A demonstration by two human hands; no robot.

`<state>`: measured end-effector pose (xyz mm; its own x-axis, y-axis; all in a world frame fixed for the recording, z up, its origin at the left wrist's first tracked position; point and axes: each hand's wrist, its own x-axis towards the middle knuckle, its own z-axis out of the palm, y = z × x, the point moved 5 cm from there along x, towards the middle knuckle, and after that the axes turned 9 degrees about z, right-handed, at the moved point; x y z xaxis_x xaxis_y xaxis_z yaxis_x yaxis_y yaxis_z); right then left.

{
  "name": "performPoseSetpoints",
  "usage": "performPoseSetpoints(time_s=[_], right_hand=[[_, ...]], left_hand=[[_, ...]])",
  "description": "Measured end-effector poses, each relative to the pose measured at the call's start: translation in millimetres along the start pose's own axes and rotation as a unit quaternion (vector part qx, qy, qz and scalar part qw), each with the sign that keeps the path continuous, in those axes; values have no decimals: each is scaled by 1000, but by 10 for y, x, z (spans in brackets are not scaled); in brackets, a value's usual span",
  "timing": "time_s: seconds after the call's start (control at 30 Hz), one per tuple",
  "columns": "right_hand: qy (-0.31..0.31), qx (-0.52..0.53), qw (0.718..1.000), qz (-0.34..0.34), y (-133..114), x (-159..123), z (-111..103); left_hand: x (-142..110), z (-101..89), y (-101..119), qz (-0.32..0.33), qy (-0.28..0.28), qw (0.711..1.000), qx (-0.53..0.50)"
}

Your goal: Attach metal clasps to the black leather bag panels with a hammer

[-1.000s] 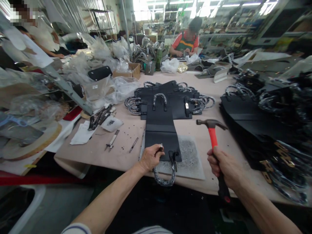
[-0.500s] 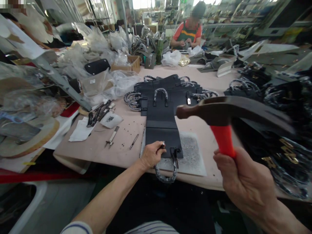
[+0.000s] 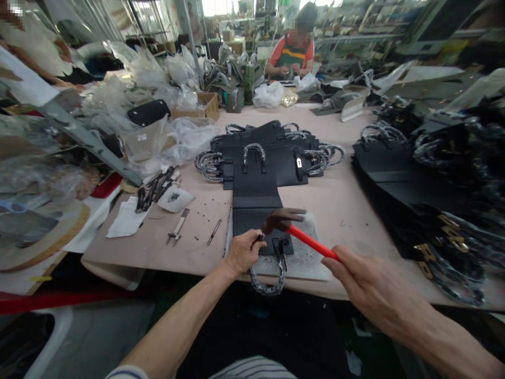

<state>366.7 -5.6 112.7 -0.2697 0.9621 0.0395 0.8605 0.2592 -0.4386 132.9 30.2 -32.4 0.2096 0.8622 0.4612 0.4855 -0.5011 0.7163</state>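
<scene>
One hammer (image 3: 300, 234) (red hdl (image 3: 315, 245)), axis diag., head (image 3: 278, 219) twd L hand (image 3: 244, 253)

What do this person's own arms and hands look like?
The left hand and right hand are gloveless. The left forearm and right forearm are bare. A pale sleeve cuff with dark blue striping edges the left arm; no right sleeve is in view.

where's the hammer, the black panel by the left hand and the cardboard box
Hammer (image 3: 302, 235): head view, on its red handle.
Black panel (image 3: 252, 218): head view, below its crosswise seam.
Cardboard box (image 3: 212, 107): head view, on its right side.
</scene>
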Motion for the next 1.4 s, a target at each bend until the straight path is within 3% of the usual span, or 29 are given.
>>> performPoseSetpoints(time_s=[0.1,0.23,0.3,0.33,0.43,0.53,0.6,0.67,0.83,1.07,1.23,1.4], right_hand=[[-21,111,982,150,394,38,41],[-87,239,901,352,1104,37,428],[-86,221,886,399,1398,33,629],[-70,171,897,401,1495,47,691],[48,-10,958,283,1415,184,737],[145,-6,986,80,898,348,813],[115,41,992,-14,549,457,964],[74,52,994,-67,293,538,1139],[50,48,995,-71,172,569,1376],[40,60,996,-59,235,573,1371],[36,57,996,-57,249,581,1411],[33,58,996,-56,265,582,1424]], left_hand=[[6,-8,9,-2,0,1000,-8],[9,-21,21,-2,0,1000,-8],[6,-31,30,-1,2,1000,-14],[4,-37,36,-1,2,1000,-19],[9,-56,67,2,-2,999,-36],[32,-80,96,6,-5,999,-40],[47,-95,100,7,-1,1000,-30],[49,-101,101,16,2,1000,-19],[17,-104,115,44,9,999,1],[14,-163,49,-29,39,999,-2],[-20,-129,115,49,22,998,-15],[-36,-170,24,-28,60,998,-8]])
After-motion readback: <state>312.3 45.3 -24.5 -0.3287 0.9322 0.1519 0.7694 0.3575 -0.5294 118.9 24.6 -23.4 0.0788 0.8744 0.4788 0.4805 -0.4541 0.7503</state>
